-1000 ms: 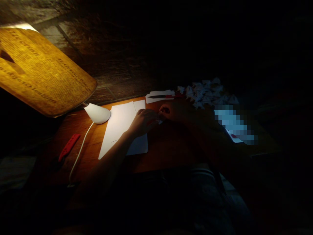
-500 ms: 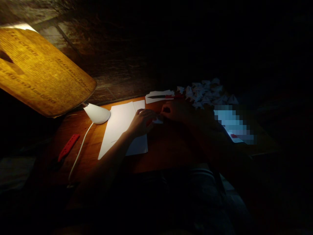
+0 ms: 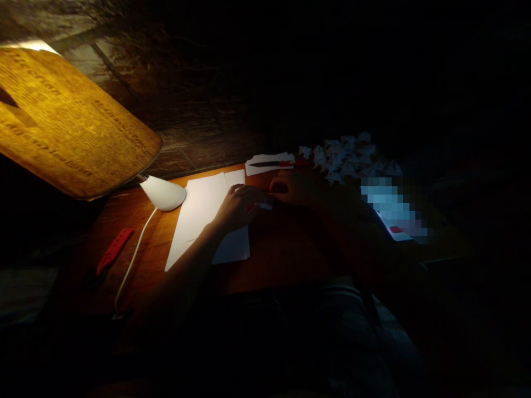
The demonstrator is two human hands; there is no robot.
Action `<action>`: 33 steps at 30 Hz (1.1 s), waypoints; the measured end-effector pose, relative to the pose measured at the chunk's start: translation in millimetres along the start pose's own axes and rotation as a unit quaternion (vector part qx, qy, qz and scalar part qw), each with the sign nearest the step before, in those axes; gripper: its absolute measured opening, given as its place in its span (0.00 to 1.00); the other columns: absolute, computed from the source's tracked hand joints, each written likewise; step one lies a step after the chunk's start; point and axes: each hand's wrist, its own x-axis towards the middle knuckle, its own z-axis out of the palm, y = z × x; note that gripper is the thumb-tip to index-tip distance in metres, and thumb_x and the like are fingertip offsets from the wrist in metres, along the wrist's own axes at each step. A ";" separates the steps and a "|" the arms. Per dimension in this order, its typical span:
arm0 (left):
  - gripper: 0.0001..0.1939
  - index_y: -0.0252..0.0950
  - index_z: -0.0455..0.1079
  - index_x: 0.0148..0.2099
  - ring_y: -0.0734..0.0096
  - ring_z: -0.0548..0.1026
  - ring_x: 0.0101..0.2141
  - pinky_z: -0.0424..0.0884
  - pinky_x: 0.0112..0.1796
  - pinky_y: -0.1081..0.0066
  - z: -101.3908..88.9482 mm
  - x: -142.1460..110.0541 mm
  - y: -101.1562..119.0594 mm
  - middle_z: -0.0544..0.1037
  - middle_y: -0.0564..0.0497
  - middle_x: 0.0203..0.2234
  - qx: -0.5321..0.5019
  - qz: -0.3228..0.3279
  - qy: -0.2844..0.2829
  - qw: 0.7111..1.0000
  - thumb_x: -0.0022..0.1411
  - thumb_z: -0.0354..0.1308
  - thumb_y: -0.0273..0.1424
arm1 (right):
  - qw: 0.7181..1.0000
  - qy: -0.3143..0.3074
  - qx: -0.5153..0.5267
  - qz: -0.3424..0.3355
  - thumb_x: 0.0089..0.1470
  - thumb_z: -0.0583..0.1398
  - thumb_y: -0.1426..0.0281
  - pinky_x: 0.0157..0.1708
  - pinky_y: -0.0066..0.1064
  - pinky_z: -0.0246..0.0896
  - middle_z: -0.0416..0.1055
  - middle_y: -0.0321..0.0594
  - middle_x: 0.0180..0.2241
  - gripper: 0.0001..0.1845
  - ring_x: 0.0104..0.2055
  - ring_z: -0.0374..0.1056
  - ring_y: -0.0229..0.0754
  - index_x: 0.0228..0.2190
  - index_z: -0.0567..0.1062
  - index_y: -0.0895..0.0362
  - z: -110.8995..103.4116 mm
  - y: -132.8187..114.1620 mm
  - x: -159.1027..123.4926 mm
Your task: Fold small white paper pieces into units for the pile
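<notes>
Over the edge of the white paper sheets [image 3: 199, 204], my left hand [image 3: 238, 209] bends its fingers onto a small piece of paper [image 3: 265, 205]. My right hand [image 3: 296, 188], deep in shadow, meets it from the other side with thumb and finger pinched at the paper's edge. The small paper lies between the two hands, partly hidden by the fingers, and its folds are too dark to make out. Behind the hands, a knife [image 3: 265, 164] with a dark blade and red handle rests on a stack of small white papers [image 3: 253, 170].
A heap of small folded papers [image 3: 342, 155] sits at the back right, near a lit phone [image 3: 400, 229] with a blurred screen. At left stand a lamp [image 3: 164, 193] with a printed shade, its white cord [image 3: 135, 260] and a red strap-like object [image 3: 114, 251].
The view has shifted very slightly. My left hand's fingers have moved a little over the small paper, and less of it shows. Both hands stay in nearly the same place.
</notes>
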 end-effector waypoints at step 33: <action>0.17 0.44 0.81 0.52 0.55 0.81 0.52 0.73 0.54 0.50 5.7 3.5 -0.4 0.86 0.48 0.50 -0.029 0.017 -0.013 0.999 0.70 0.54 0.26 | 0.999 -0.032 -0.020 0.001 0.53 0.66 0.73 0.40 0.34 0.63 0.78 0.44 0.40 0.08 0.41 0.73 0.45 0.36 0.86 0.56 -5.1 -3.8 -0.4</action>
